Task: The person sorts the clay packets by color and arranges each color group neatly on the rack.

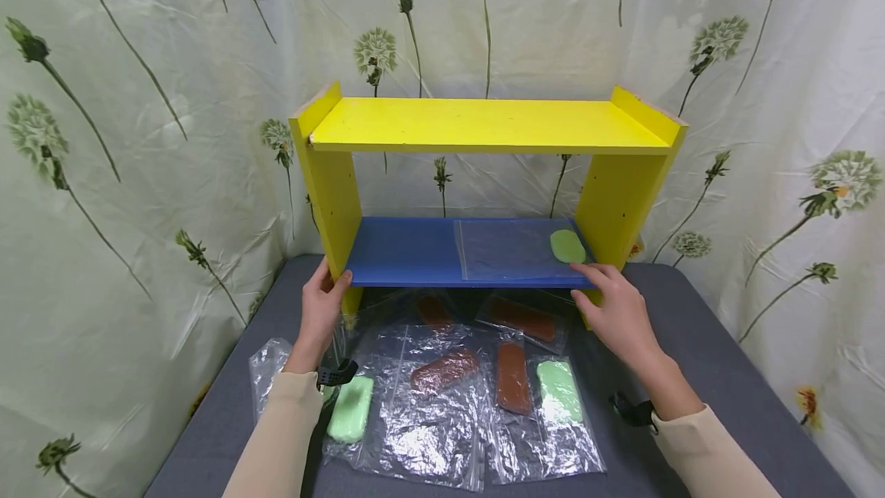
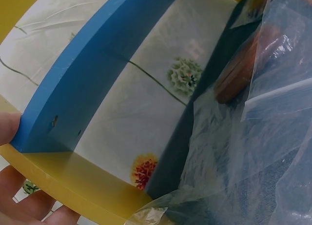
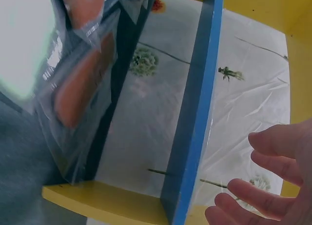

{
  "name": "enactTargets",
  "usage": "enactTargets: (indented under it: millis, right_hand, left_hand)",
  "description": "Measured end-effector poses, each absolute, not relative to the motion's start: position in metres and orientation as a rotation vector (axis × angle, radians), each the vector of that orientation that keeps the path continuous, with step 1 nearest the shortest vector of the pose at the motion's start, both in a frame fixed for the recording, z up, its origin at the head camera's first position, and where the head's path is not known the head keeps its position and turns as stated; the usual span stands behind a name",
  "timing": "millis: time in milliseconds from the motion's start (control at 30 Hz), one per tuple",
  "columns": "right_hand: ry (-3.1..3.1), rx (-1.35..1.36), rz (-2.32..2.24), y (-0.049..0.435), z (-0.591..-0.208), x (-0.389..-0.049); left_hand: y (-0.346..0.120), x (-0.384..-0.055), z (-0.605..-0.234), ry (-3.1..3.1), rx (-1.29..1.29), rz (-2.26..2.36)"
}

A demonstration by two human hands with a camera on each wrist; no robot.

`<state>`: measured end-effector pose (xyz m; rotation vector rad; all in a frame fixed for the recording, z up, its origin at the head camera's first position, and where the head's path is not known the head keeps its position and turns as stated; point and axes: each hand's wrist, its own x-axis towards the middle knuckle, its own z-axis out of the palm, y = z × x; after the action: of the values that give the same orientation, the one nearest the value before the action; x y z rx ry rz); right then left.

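Observation:
A yellow shelf unit (image 1: pixel 484 123) with a blue middle shelf (image 1: pixel 408 240) stands ahead of me. My left hand (image 1: pixel 323 304) grips its left side panel (image 2: pixel 73 178), thumb at the blue shelf's front corner and fingers on the panel's outer side. On the right half of that shelf lies a clear zip bag (image 1: pixel 508 248) with a green, rounded, soap-like piece (image 1: pixel 568 246) at its right end. My right hand (image 1: pixel 614 312) is at the shelf's right front corner, fingertips by the bag, fingers loosely bent and holding nothing; in the right wrist view its fingers are spread apart.
Below and before the unit, several clear zip bags (image 1: pixel 435 436) overlap on the dark grey tabletop (image 1: pixel 698 344). They hold brown bars (image 1: pixel 512 379) and green bars (image 1: pixel 560 390). Behind hangs a pale curtain (image 1: pixel 442 37) with a dandelion print.

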<state>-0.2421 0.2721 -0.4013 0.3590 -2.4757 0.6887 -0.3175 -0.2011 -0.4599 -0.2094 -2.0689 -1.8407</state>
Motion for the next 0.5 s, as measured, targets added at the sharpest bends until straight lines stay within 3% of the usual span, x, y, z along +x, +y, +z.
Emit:
enactTargets:
  millis: [500]
  right_hand:
    - [-2.596, 0.304, 0.882, 0.269, -0.451, -0.207]
  left_hand:
    - [-0.203, -0.318, -0.463, -2.056, -0.222, -1.848]
